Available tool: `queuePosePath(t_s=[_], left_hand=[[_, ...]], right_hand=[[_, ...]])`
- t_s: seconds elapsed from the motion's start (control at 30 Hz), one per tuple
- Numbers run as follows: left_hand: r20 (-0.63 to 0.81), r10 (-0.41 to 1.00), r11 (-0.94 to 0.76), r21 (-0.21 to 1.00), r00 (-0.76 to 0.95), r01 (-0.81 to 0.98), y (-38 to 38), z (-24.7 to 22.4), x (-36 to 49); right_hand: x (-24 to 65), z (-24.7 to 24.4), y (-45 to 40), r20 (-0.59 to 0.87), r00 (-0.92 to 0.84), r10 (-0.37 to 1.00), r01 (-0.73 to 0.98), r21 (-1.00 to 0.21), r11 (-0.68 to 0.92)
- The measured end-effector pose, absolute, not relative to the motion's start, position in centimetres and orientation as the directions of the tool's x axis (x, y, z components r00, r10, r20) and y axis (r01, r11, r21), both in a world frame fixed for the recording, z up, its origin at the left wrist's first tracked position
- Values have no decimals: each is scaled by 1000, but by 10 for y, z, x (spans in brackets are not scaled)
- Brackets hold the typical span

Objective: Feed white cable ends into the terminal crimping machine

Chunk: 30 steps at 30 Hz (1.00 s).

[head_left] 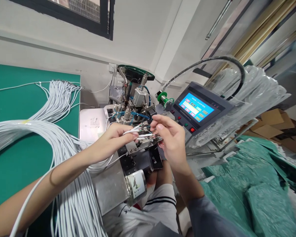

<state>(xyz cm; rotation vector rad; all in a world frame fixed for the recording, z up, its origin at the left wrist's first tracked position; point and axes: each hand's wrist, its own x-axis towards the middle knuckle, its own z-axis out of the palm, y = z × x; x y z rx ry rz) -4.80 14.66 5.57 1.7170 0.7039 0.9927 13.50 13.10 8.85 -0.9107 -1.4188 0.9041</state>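
Note:
My left hand [115, 136] pinches several white cables [145, 136] between thumb and fingers, their ends pointing right. Thin wires show at those ends, too small to make out clearly. Close by on the right, my right hand [172, 138] has its fingers curled in around the cable ends; what lies between its fingertips is hidden. Both hands are over the front of a bench machine [139, 97] with metal blocks and blue tubes. A thick bundle of white cables [71, 184] hangs over the table edge below my left forearm.
On the green table [10, 85] lies another fan of cable ends [62, 89]. A control box with a lit touchscreen [196, 107] stands right of the machine, beside a green wire spool [165, 99]. Green sheeting [249, 184] and cardboard boxes [276, 125] are at the right.

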Motion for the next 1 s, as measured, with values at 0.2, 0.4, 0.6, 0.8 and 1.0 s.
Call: queuePosePath(t_s=[0.2, 0.4, 0.6, 0.8, 1.0], left_hand=[[268, 819, -296, 955, 508, -25, 149, 55, -46], [252, 816, -279, 960, 520, -28, 151, 53, -45], [298, 859, -285, 954, 417, -96, 153, 48, -41], [285, 886, -209, 949, 366, -234, 153, 46, -38], [282, 890, -227, 955, 358, -189, 151, 47, -39]], right_hand=[[132, 100, 135, 447, -170, 879, 200, -857, 474], [130, 95, 135, 513, -156, 844, 245, -808, 536], [127, 93, 134, 476, -116, 872, 222, -843, 490], [128, 91, 138, 346, -141, 928, 130, -922, 364], [130, 86, 140, 314, -181, 932, 84, -939, 332]])
